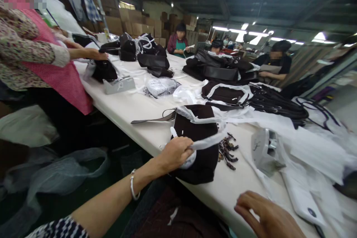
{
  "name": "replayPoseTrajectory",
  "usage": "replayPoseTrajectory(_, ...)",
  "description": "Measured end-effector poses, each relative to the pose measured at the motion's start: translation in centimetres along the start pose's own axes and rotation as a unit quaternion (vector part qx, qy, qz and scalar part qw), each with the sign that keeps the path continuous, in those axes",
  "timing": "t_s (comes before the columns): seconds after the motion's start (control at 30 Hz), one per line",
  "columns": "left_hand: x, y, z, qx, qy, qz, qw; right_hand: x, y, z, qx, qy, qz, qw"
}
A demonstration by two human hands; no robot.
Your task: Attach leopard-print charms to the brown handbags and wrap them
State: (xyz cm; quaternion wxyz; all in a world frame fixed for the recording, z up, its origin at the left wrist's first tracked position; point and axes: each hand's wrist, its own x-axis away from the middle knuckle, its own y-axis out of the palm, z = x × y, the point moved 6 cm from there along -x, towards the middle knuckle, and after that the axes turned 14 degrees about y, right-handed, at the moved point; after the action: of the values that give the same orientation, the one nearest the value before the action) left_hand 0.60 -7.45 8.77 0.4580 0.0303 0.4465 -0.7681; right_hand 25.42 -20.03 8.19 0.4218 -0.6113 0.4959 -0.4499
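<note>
A dark brown bag (199, 163) stands at the near edge of the white table, its handle wrapped in white paper (209, 142). My left hand (177, 153) is closed on the bag's left side, over the end of the wrapped handle. A dark strap (153, 119) sticks out to the left of the bag. At the lower right, my right hand (264, 214) is apart from the bag, fingers bent and slightly blurred, with nothing visible between them. Small dark metal-ended pieces (229, 150) lie in a pile just right of the bag.
A grey tape dispenser (267, 150) and a white device (304, 200) are on the right. Dark bags (214, 67) and straps (276, 104) cover the table beyond. A person in a pink apron (52, 70) works at the left; others sit behind.
</note>
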Motion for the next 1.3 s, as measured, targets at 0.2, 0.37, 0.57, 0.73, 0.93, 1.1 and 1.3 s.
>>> replayPoseTrajectory(0.2,8.7,-4.0,-6.6,0.346,-0.188,0.51,0.765,-5.6,-4.6,-6.7,-0.071,-0.083,0.144,0.984)
replayPoseTrajectory(0.37,13.9,-0.6,-7.7,0.429,-0.306,0.485,0.698,-10.3,-1.6,-13.8,0.0,-0.199,0.017,0.98)
replayPoseTrajectory(0.57,13.5,3.3,-4.6,0.554,-0.327,0.273,0.715,-14.0,2.1,-15.5,0.052,-0.185,-0.073,0.979)
replayPoseTrajectory(0.73,12.3,3.8,-4.6,0.534,-0.336,0.308,0.712,-14.1,1.7,-15.7,-0.001,-0.224,-0.046,0.974)
replayPoseTrajectory(0.93,9.7,2.3,-5.6,0.427,-0.319,0.338,0.775,-16.2,-0.2,-12.9,-0.258,-0.043,-0.049,0.964)
replayPoseTrajectory(1.1,5.6,-4.3,-6.1,0.256,-0.222,0.294,0.894,-17.6,-2.1,-12.0,-0.493,0.026,-0.026,0.87)
replayPoseTrajectory(1.3,-1.1,-12.5,-0.5,0.097,0.042,0.191,0.976,-15.8,-8.8,-14.7,-0.368,-0.107,0.149,0.912)
